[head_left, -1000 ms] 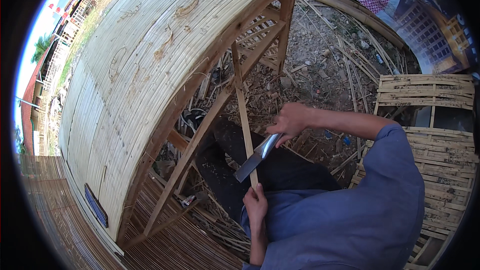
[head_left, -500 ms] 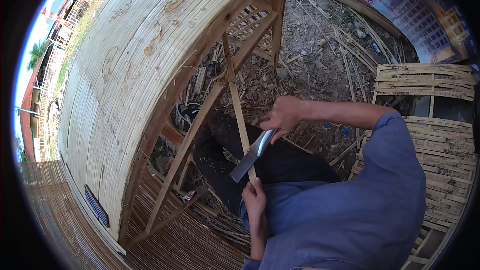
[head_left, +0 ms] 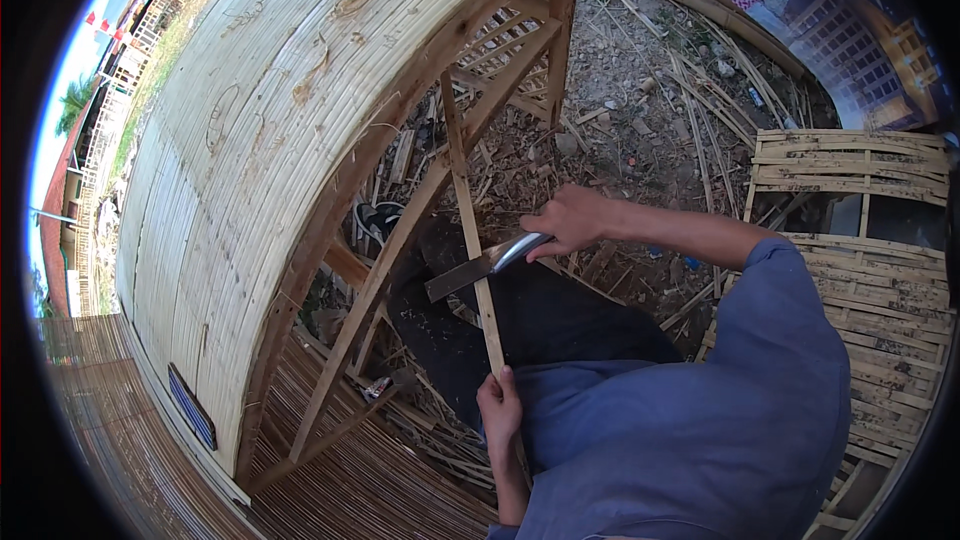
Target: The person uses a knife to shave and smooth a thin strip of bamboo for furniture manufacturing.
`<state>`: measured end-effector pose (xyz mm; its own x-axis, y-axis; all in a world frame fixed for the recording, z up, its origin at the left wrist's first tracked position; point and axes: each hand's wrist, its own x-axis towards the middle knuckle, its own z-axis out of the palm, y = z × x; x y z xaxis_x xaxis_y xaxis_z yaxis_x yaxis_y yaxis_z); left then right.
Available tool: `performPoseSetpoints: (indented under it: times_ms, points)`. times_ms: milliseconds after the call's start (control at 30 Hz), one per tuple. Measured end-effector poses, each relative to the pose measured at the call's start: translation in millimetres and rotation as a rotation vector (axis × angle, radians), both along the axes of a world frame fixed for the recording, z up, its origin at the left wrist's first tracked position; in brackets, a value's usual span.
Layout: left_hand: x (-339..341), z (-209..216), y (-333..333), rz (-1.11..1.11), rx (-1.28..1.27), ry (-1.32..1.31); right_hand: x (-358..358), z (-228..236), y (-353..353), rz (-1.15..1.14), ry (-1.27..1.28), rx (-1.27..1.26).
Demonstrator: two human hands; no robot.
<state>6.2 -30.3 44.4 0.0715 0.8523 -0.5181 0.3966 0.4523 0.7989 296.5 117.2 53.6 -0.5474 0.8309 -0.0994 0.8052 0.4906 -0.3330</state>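
Observation:
In my left hand [head_left: 500,407], closed low against my shirt, is the lower end of a long, thin bamboo strip [head_left: 488,325]. From there the strip slants up and away to the wooden brace of the table frame. My right hand [head_left: 567,220] is closed around the shiny metal handle of a broad knife [head_left: 458,280]. Its dark, flat blade lies across the strip, well above my left hand, with the tip pointing left over my dark trousers [head_left: 585,325]. The strip's far end overlaps the frame, and I cannot tell whether it is fixed there.
A bamboo-slat tabletop [head_left: 270,110] with curled shavings rises at left on wooden legs and a diagonal brace [head_left: 370,305]. Bamboo scraps litter the ground [head_left: 640,135]. A woven bamboo panel [head_left: 870,300] stands at right, a printed sheet [head_left: 840,30] behind it.
The knife has moved up and away along the strip, from near my left hand, and its blade has turned flatter. My left hand has stayed nearly in place, slightly lower.

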Motion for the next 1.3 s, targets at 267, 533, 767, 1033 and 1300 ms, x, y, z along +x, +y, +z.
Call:
performPoseSetpoints:
  times_ms: [267,533,767,1033,1300]
  points:
    - [0.6,1.0,-12.2,-0.035,-0.034,-0.022,21.1,2.9,43.4,-0.045,-0.023,0.043]
    - [-38.1,-8.2,-51.3,0.02,-0.278,-0.148,25.3,17.4,81.6,-0.586,0.131,-0.015]
    - [-38.6,-1.9,-34.0,-0.001,-0.343,-0.152,12.8,-0.1,41.9,-0.5,0.134,-0.109]
    - [-9.6,-17.7,16.3,-0.016,-0.054,-0.076,15.9,4.2,29.8,-0.497,0.129,-0.108]
    - [-0.4,-22.5,5.8,-0.021,0.208,0.138,9.9,0.8,7.2,0.036,-0.113,0.114]
